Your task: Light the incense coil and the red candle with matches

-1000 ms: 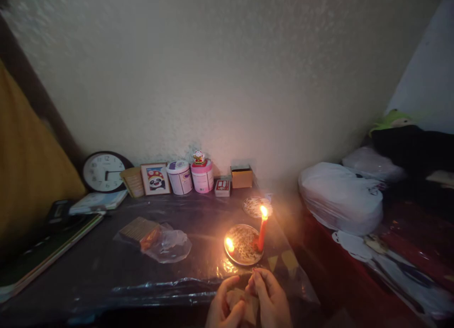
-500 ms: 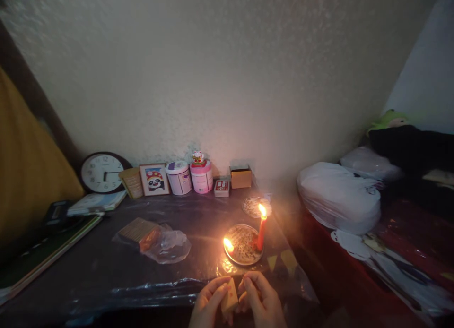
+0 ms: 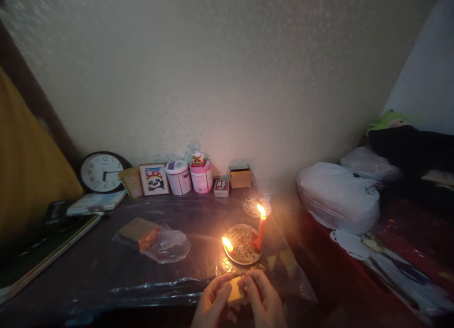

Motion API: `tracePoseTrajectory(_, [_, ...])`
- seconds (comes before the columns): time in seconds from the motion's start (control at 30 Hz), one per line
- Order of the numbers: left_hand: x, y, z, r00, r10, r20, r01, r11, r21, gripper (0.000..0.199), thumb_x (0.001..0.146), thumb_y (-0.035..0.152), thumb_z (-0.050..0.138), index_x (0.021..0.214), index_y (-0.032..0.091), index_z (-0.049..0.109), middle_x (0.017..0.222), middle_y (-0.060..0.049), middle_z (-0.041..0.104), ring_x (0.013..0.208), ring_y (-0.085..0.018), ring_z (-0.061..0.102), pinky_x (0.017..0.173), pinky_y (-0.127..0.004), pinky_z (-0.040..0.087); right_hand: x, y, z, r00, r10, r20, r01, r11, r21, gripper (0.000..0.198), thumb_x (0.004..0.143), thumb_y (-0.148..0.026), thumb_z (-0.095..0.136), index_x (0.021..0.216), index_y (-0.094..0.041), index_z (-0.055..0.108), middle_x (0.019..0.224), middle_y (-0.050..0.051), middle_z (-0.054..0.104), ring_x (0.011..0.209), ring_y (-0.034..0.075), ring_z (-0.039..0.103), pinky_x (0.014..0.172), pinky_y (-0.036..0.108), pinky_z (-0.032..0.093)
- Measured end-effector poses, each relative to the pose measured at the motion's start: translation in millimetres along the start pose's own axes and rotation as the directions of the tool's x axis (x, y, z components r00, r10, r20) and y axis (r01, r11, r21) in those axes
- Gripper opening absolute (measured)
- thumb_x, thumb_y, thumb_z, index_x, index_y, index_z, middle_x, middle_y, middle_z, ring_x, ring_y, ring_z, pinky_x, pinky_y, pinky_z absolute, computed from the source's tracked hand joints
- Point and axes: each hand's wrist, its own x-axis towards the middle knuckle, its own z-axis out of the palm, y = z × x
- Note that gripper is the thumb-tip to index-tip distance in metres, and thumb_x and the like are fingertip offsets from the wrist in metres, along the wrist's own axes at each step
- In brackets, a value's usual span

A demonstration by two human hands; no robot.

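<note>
My left hand (image 3: pixel 212 302) and my right hand (image 3: pixel 261 300) meet at the table's front edge, both pinching a small yellowish matchbox-like box (image 3: pixel 234 290) between their fingertips. Just beyond them sits a round metal plate (image 3: pixel 242 245) with a lit red candle (image 3: pixel 261 229) standing on its right side and a second small flame (image 3: pixel 227 244) burning low at its left rim. The hands are a little in front of the plate, not touching it.
The dark table (image 3: pixel 106 271) is covered in clear plastic. A plastic bag with a stack of brown sticks (image 3: pixel 152 237) lies left of the plate. A clock (image 3: pixel 102 172), a framed picture (image 3: pixel 154 178), two tubs (image 3: pixel 189 176) and small boxes (image 3: pixel 240 176) line the wall. White bags (image 3: pixel 338 195) sit at right.
The box came up from low between my palms into my fingertips, first tilted on edge, now held flatter. Both hands stayed at the table's front edge. The candles burn as before.
</note>
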Motion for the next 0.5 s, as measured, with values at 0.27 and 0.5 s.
tracePoseTrajectory(0.27, [-5.5,9.4,9.3,0.993,0.059,0.103,-0.073,0.988,0.139,0.050,0.064,0.042,0.079,0.100,0.010,0.066,0.076,-0.010,0.071,0.061,-0.016,0.062,0.048,-0.022,0.045,2.0,-13.3,-5.6,0.992,-0.020,-0.121,0.009,0.996,-0.092,0.033,0.085,-0.048,0.050,0.069,-0.020,0.058,0.053,-0.005,0.049,0.050,0.013,0.050,0.049,0.021,0.040])
tracePoseTrajectory(0.5, [-4.2,7.0,8.7,0.993,0.047,0.107,-0.054,0.997,0.064,0.051,0.064,0.041,0.080,0.104,0.011,0.066,0.071,-0.007,0.069,0.060,-0.015,0.061,0.050,-0.023,0.045,0.5,-12.5,-2.4,0.993,-0.012,-0.119,0.004,0.998,-0.068,0.037,0.084,-0.052,0.051,0.068,-0.020,0.058,0.052,-0.005,0.048,0.049,0.013,0.049,0.050,0.021,0.040])
